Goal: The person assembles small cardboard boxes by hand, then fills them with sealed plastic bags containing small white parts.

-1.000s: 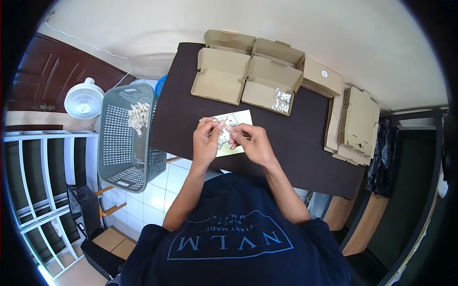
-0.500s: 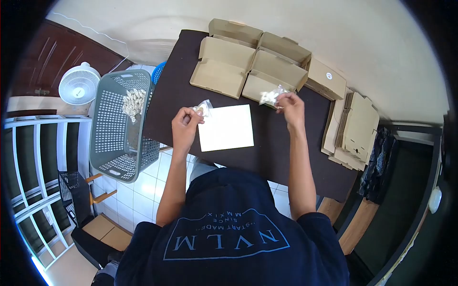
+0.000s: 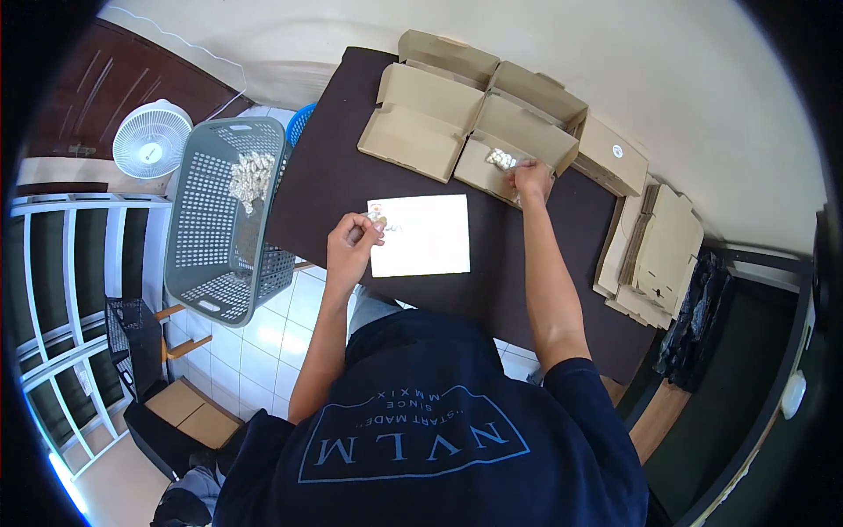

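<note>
My left hand [image 3: 349, 248] pinches a small clear bag [image 3: 378, 216] with pale contents over the upper left corner of a white sheet [image 3: 423, 244]. Its fingers are closed on the bag's edge. My right hand [image 3: 530, 179] reaches into the right front cardboard box [image 3: 475, 172], whose lid stands open. Closed fingers there hold the edge of a clear bag of small white pieces [image 3: 501, 159], which lies low in the box. The fingertips are partly hidden. To the left, another open cardboard box [image 3: 411, 143] stands on the dark table [image 3: 323, 158].
More open boxes [image 3: 448, 54] stand behind, against the wall. A closed box [image 3: 612, 156] and flattened cardboard [image 3: 660, 250] lie at the table's right. Left of the table, a grey basket [image 3: 204, 294] contains a pile of small pale packets [image 3: 252, 178]; a white fan [image 3: 151, 140] is beyond it.
My right hand has moved forward with its bag, from the box's front edge into the box. My left hand has shifted slightly right and down, bringing its bag over the sheet's corner.
</note>
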Action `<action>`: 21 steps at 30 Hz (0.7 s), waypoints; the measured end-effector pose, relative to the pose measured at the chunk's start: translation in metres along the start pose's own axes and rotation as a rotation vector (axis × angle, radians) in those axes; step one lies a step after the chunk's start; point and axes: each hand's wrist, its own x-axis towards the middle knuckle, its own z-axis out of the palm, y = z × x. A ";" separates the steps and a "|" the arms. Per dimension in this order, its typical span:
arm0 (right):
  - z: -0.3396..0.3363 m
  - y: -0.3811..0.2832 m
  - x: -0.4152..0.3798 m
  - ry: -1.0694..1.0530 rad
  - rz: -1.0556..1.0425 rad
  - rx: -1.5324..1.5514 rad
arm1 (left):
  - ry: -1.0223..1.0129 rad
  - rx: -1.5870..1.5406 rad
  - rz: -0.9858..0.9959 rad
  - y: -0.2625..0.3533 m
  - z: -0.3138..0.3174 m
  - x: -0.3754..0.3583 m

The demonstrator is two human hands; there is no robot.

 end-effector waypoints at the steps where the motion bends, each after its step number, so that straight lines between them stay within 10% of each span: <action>1: 0.007 0.015 0.013 0.119 -0.130 -0.173 | 0.000 -0.008 -0.005 -0.001 0.000 0.001; 6: -0.009 -0.018 -0.032 0.115 -0.201 -0.313 | -0.026 -0.052 0.058 0.004 0.005 0.004; 9: -0.010 -0.027 -0.061 0.462 -0.506 -0.392 | 0.004 -0.108 0.026 0.023 0.021 0.002; 16: -0.039 -0.065 -0.175 -0.835 -0.288 0.369 | -0.181 -0.122 -0.048 0.030 0.031 0.005; 21: -0.033 -0.062 -0.221 -0.809 -0.317 0.589 | -0.280 -0.165 -0.038 0.032 0.040 0.000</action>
